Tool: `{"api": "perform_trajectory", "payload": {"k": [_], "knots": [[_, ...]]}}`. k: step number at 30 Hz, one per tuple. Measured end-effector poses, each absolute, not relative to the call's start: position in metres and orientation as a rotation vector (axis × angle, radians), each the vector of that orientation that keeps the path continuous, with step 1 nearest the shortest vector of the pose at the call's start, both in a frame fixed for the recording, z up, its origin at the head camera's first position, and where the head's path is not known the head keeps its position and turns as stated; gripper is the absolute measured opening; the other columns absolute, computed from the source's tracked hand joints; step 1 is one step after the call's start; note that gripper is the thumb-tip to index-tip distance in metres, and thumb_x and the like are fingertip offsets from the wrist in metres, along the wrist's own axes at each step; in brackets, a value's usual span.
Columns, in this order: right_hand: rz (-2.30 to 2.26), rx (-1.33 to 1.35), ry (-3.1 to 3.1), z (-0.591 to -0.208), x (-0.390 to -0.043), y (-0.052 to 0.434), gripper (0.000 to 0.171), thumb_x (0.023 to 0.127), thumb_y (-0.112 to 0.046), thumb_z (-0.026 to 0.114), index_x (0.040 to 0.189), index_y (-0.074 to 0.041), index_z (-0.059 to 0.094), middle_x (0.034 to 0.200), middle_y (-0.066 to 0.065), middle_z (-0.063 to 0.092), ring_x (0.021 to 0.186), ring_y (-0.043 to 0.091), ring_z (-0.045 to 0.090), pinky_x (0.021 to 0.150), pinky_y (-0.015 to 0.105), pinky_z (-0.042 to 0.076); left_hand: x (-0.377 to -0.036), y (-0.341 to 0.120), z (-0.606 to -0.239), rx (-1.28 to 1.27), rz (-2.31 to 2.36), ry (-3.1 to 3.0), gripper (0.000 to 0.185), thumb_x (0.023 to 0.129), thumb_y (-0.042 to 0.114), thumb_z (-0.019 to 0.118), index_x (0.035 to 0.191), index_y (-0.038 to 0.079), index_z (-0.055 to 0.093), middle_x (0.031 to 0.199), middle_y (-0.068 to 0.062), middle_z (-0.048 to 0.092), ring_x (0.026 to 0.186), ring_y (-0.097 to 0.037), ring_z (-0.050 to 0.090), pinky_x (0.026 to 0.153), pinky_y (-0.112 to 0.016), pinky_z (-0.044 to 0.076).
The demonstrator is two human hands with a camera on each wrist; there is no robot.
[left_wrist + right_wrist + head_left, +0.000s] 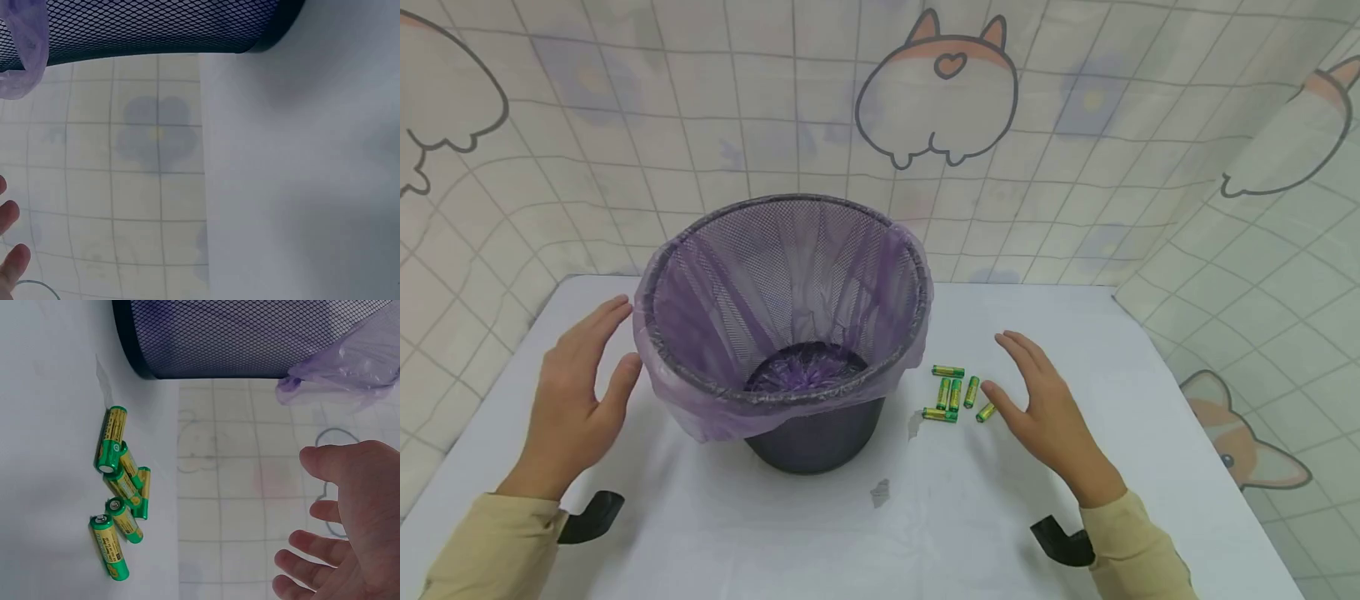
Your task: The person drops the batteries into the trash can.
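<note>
A black mesh wastebasket (820,442) stands on the white table, lined with a purple plastic bag (700,412) folded over its rim. Beside the basket's left side is my left hand (568,400), its fingers extended and holding nothing; whether a fingertip touches the bag I cannot tell. To the right of the basket lie several green and gold batteries (956,395), also seen in the right wrist view as a loose group of batteries (125,481). My right hand (1052,412) hovers just right of them, fingers spread, with nothing in it.
The white table (760,542) has two small grey patches, one a grey patch (880,492) in front of the basket. A patterned curtain (1037,208) with grid lines and cartoon animals surrounds the back and sides. Black straps (593,517) show at both wrists.
</note>
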State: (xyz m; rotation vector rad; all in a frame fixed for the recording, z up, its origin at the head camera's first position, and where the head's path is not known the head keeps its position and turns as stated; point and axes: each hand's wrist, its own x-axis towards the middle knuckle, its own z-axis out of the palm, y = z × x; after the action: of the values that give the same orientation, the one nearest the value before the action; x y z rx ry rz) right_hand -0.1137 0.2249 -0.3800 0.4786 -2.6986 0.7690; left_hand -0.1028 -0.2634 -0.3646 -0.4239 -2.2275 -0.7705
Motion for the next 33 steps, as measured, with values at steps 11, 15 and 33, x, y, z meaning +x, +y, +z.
{"api": "perform_trajectory", "payload": {"k": [11, 15, 33], "knots": [[0.782, 0.417, -2.704, -0.385, -0.109, 0.229, 0.062, 0.090, -0.021, 0.067, 0.145, -0.010, 0.041, 0.147, 0.015, 0.043, 0.136, 0.035, 0.041, 0.108, 0.060, 0.040, -0.097, -0.253, -0.350, -0.403, -0.835, -2.083, 0.054, 0.097, 0.040, 0.050, 0.131, -0.002, 0.056, 0.133, -0.021, 0.058, 0.135, -0.016, 0.047, 0.112, -0.019, 0.031], [0.780, 0.394, -2.692, -0.388, -0.108, 0.231, 0.062, 0.089, -0.019, 0.069, 0.144, -0.008, 0.041, 0.147, 0.014, 0.044, 0.136, 0.034, 0.042, 0.108, 0.058, 0.040, -0.095, -0.245, -0.342, -0.413, -0.877, -2.015, 0.056, 0.096, 0.041, 0.053, 0.126, -0.006, 0.058, 0.128, -0.025, 0.059, 0.132, -0.014, 0.050, 0.115, -0.019, 0.033], [0.821, 0.318, -2.689, -0.399, -0.100, 0.238, 0.059, 0.090, -0.017, 0.067, 0.142, -0.008, 0.042, 0.144, 0.016, 0.046, 0.123, 0.034, 0.051, 0.098, 0.059, 0.046, -0.099, -0.226, -0.314, -0.554, -1.192, -1.681, 0.057, 0.087, 0.034, 0.071, 0.107, -0.018, 0.060, 0.119, -0.025, 0.065, 0.117, -0.026, 0.061, 0.100, -0.021, 0.050]]}}
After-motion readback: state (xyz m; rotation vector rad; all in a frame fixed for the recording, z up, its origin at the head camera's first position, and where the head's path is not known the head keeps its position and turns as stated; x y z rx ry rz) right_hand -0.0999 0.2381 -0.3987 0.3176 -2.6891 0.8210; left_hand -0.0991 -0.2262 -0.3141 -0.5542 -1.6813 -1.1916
